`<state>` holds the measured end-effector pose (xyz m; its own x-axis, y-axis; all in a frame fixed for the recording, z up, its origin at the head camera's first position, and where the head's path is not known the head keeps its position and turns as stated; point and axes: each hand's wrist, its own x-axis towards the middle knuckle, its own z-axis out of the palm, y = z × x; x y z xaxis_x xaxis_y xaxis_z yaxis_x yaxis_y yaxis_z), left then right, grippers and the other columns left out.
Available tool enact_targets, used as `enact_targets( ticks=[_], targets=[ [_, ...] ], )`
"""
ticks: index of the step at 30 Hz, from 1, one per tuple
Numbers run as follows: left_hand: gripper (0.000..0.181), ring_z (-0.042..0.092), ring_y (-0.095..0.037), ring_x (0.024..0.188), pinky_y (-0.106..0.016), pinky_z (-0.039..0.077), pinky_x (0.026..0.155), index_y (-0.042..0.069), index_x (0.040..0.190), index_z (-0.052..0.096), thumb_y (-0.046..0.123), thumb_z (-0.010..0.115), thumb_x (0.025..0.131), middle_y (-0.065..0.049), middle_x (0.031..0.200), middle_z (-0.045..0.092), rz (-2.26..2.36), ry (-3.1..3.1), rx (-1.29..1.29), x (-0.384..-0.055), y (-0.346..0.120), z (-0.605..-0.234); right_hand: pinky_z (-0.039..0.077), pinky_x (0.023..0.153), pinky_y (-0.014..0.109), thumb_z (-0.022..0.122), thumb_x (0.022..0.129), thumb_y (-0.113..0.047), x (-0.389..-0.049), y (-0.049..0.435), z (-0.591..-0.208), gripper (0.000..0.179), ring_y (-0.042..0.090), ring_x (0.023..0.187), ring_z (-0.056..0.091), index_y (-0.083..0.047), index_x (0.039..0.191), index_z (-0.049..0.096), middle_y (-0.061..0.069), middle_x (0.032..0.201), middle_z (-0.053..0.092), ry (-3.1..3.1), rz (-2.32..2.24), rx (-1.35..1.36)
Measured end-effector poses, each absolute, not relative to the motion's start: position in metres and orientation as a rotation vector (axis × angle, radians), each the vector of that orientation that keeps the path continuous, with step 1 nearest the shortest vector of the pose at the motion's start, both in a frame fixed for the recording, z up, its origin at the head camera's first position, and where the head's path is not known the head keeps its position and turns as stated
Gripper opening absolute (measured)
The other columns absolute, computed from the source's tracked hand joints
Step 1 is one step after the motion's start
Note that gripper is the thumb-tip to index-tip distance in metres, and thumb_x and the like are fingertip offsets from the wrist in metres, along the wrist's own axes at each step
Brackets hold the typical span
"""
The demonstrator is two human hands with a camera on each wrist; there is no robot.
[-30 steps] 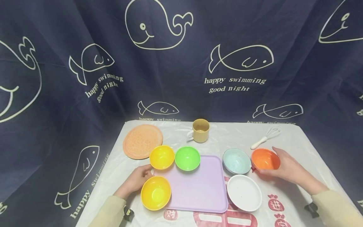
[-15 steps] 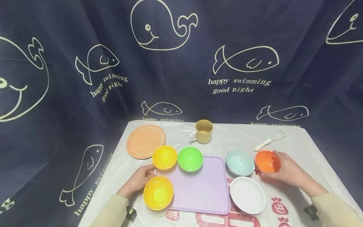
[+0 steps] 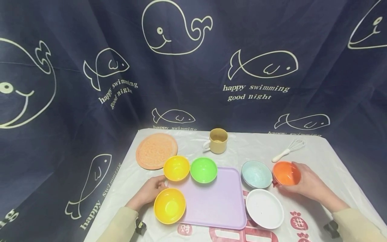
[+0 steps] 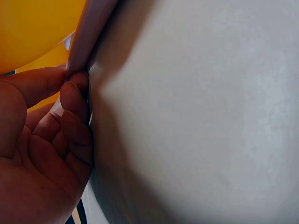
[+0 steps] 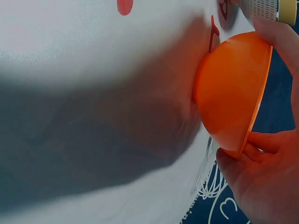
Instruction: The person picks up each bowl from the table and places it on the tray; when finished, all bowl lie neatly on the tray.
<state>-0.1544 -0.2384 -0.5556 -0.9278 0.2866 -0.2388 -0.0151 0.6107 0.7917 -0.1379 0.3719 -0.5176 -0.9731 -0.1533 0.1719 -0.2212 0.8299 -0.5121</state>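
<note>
In the head view my left hand [image 3: 148,191] is at the left edge of a lilac tray [image 3: 214,205]. Its thumb and fingers pinch the tray's rim [image 4: 86,37], as the left wrist view shows. Two yellow bowls stand on either side of that hand, a far one [image 3: 176,168] and a near one [image 3: 169,205], both overlapping the tray. A green bowl [image 3: 204,169] sits at the tray's far edge. On the right, my right hand [image 3: 309,183] grips an orange bowl [image 3: 284,173] by its side, thumb and fingers at the rim [image 5: 257,109].
Left of the orange bowl are a light blue bowl [image 3: 256,174] and a white bowl [image 3: 264,208]. A white-handled whisk [image 3: 288,150] lies behind it. At the back stand a tan mug [image 3: 218,141] and a round orange mat [image 3: 156,151], before a dark blue curtain [image 3: 193,84].
The head view has shifted slightly, so everything sits a little further right. My right fingers have drawn in closer on the orange bowl's rim; the left hand stays at the tray.
</note>
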Motion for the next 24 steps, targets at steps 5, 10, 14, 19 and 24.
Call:
enact_targets(
  ticks=[5, 10, 14, 19, 24],
  targets=[
    [0.051, 0.058, -0.018, 0.067, -0.035, 0.050, 0.066, 0.015, 0.149, 0.059, 0.014, 0.068, 0.098, 0.000, 0.071, 0.060, 1.220, 2.505, 0.235, -0.156, -0.240, -0.558, 0.050, 0.077, 0.031, 0.104, 0.059, -0.039, -0.140, 0.375, -0.506, 0.086, 0.025, 0.089, 0.064, -0.001, 0.124, 0.063, 0.010, 0.104, 0.069, -2.793, 0.846, 0.347],
    [0.051, 0.056, -0.017, 0.065, -0.033, 0.049, 0.066, 0.016, 0.148, 0.060, 0.013, 0.067, 0.098, 0.001, 0.070, 0.059, 1.201, 2.520, 0.253, -0.157, -0.239, -0.555, 0.048, 0.082, 0.036, 0.104, 0.058, -0.036, -0.140, 0.364, -0.481, 0.095, 0.033, 0.099, 0.062, -0.001, 0.135, 0.061, 0.016, 0.116, 0.067, -2.768, 0.849, 0.338],
    [0.049, 0.055, -0.017, 0.063, -0.033, 0.049, 0.064, 0.015, 0.147, 0.061, 0.013, 0.067, 0.098, 0.000, 0.068, 0.058, 1.187, 2.531, 0.254, -0.158, -0.238, -0.552, 0.047, 0.087, 0.066, 0.102, 0.060, -0.043, -0.132, 0.336, -0.460, 0.117, 0.050, 0.113, 0.053, 0.012, 0.146, 0.044, 0.034, 0.134, 0.051, -2.810, 0.786, 0.330],
    [0.049, 0.055, -0.017, 0.064, -0.035, 0.049, 0.066, 0.015, 0.147, 0.061, 0.013, 0.067, 0.098, 0.001, 0.068, 0.058, 1.174, 2.539, 0.256, -0.158, -0.240, -0.553, 0.043, 0.091, 0.075, 0.100, 0.061, -0.048, -0.122, 0.280, -0.445, 0.124, 0.053, 0.121, 0.053, 0.012, 0.150, 0.040, 0.034, 0.142, 0.048, -2.853, 0.802, 0.484],
    [0.049, 0.054, -0.016, 0.063, -0.034, 0.048, 0.063, 0.014, 0.148, 0.060, 0.014, 0.067, 0.099, 0.001, 0.068, 0.057, 1.187, 2.534, 0.238, -0.157, -0.241, -0.552, 0.048, 0.095, 0.068, 0.099, 0.060, -0.050, -0.108, 0.226, -0.444, 0.120, 0.043, 0.123, 0.057, 0.006, 0.151, 0.044, 0.023, 0.145, 0.052, -2.868, 0.835, 0.648]
  ],
)
